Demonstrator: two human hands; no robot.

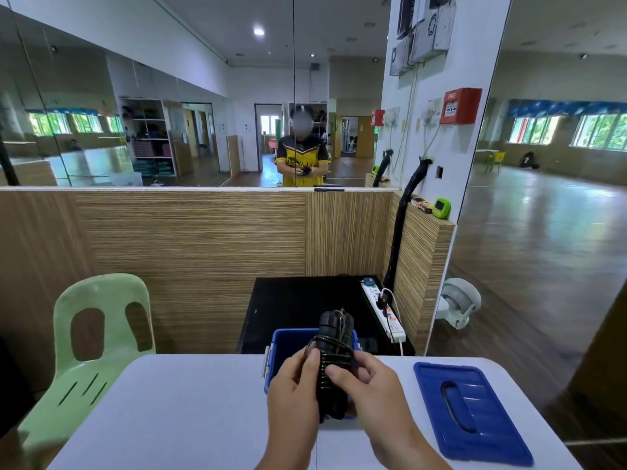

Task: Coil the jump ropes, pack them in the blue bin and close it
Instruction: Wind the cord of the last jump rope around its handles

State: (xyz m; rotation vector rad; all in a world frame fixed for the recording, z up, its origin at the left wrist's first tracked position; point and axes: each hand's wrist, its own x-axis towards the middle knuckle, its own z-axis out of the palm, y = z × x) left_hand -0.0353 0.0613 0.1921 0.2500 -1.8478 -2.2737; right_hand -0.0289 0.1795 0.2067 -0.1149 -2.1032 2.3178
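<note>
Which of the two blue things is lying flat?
The lid, flat on the table at the right, handle up; the bin stands upright and open.

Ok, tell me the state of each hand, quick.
Left hand: grips the coiled black jump rope.
Right hand: fingers curled round the same rope bundle.

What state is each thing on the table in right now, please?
Jump rope: wound into a bundle, held in both hands.
Blue bin: open, lid off.
Lid: lying flat on the table, right of the bin.
Left hand: grips the bundle.
Right hand: pinches the wraps.
</note>
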